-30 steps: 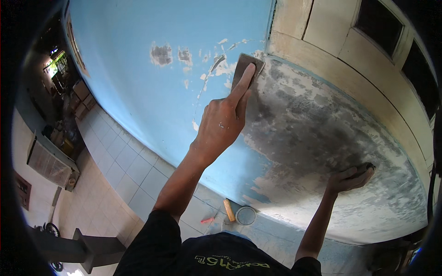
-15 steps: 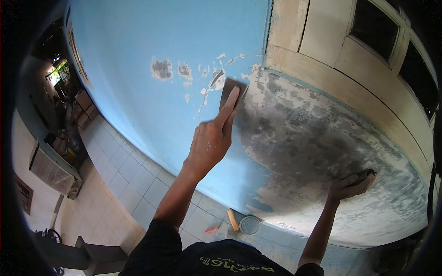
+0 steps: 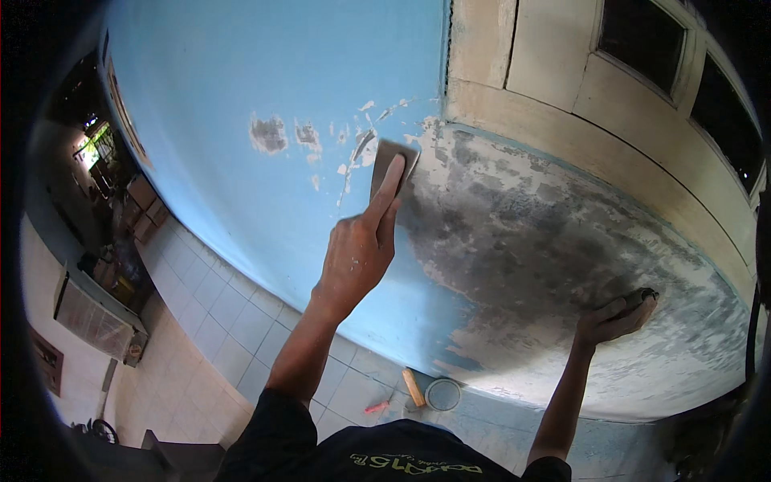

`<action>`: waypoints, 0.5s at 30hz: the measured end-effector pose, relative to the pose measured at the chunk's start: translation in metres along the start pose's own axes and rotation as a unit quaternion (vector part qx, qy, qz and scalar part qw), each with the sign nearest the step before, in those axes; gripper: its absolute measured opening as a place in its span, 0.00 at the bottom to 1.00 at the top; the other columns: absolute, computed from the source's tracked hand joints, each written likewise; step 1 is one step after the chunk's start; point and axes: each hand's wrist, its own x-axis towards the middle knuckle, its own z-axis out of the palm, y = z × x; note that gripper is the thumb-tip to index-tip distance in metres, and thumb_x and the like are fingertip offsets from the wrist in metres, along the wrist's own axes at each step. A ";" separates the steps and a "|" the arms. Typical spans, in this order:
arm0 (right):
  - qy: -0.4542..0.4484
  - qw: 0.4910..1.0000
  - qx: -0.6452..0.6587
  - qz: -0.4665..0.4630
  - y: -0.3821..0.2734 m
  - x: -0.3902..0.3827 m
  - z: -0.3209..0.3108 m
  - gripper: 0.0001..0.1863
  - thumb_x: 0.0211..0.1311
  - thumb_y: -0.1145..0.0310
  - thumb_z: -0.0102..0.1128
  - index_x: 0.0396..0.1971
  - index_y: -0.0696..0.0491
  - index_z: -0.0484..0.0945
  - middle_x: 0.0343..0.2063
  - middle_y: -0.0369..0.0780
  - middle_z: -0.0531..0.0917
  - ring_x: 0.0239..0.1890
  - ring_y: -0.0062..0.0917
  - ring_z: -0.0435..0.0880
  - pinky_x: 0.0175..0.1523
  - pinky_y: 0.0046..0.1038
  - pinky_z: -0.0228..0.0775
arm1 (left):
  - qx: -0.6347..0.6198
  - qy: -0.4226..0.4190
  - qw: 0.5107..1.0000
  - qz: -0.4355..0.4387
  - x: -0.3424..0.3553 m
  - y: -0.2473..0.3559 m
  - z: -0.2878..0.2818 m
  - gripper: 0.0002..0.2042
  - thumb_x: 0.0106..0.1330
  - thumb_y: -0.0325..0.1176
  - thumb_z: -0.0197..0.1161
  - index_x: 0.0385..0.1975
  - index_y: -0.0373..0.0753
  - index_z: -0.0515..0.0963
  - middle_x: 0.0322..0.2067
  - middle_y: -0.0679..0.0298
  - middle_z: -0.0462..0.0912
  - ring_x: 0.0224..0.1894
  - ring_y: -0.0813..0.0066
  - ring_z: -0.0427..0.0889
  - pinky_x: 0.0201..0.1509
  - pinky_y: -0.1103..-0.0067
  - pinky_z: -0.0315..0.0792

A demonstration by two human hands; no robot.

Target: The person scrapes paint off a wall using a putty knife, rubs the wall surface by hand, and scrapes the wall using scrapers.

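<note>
My left hand [image 3: 355, 255] is closed around a flat scraper [image 3: 382, 167], its index finger stretched along the blade. The blade lies against the blue wall [image 3: 337, 56], at the edge of a large bare patch [image 3: 514, 233] of grey and white plaster. Flakes of white show through the paint beside the blade. Farther right, my right hand [image 3: 610, 321] rests near the patch's lower part with curled fingers. A small dark thing [image 3: 649, 295] shows at its fingertips, too small to name.
A cream wooden door [image 3: 554, 64] with dark panes borders the patch above. On the tiled floor [image 3: 269, 329] below lie a wooden-handled tool [image 3: 414, 387], a round container [image 3: 442, 394] and a small red-handled tool [image 3: 377, 407]. Cartons [image 3: 144, 205] stand at the far left.
The view has shifted a little, so the wall sits farther left in it. My left hand keeps the scraper at nearly the same spot; my right hand has moved only slightly.
</note>
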 end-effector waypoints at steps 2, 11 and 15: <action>-0.003 1.000 0.001 -0.004 0.000 0.001 -0.002 0.25 0.69 0.62 0.39 0.58 0.64 0.58 0.57 0.53 0.61 0.61 0.45 0.60 0.63 0.44 0.55 | 0.037 -0.058 0.997 -0.046 0.013 0.010 -0.014 0.25 0.67 0.26 0.50 0.64 0.47 0.57 0.30 0.44 0.81 0.18 0.62 0.81 0.20 0.72 0.71; -0.006 1.000 -0.020 0.003 0.000 0.001 -0.003 0.24 0.69 0.62 0.39 0.58 0.64 0.58 0.57 0.52 0.62 0.60 0.44 0.61 0.61 0.43 0.56 | -0.010 -0.074 0.994 -0.080 -0.024 -0.003 0.007 0.25 0.67 0.26 0.50 0.64 0.46 0.57 0.33 0.43 0.80 0.21 0.56 0.81 0.20 0.71 0.72; -0.008 1.000 -0.016 0.010 0.001 0.002 -0.005 0.25 0.69 0.62 0.39 0.58 0.65 0.58 0.57 0.53 0.62 0.59 0.45 0.62 0.61 0.43 0.56 | -0.009 -0.057 0.997 -0.047 -0.021 -0.009 0.009 0.26 0.67 0.26 0.51 0.65 0.47 0.56 0.34 0.43 0.80 0.26 0.52 0.81 0.21 0.70 0.72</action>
